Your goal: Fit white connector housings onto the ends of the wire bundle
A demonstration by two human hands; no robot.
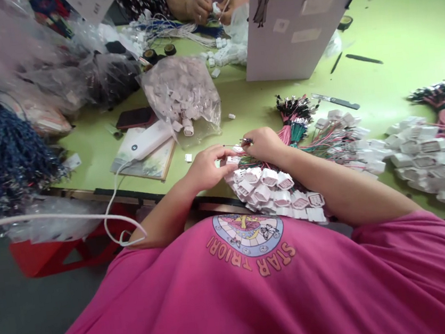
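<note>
My left hand (207,167) is closed with thumb and fingertips on a white plastic connector (231,160). Close beside it, my right hand (265,144) pinches thin wires whose dark terminal ends (247,141) stick out past the fingers. Below both hands, a pile of white connectors (271,187) with wires hangs over the table's near edge. Behind my right hand lies a bundle of pink and green wires (291,129) with black and metal tips. More wired connectors (346,142) lie beyond my right forearm.
A clear bag of white connectors (184,96) stands ahead, with a white power bank (153,139) on a notebook (162,166) to its left. A grey upright panel (282,26) rises at the back. Across the table, another person's hands (204,9) handle white parts. A cutter knife (335,101) lies right.
</note>
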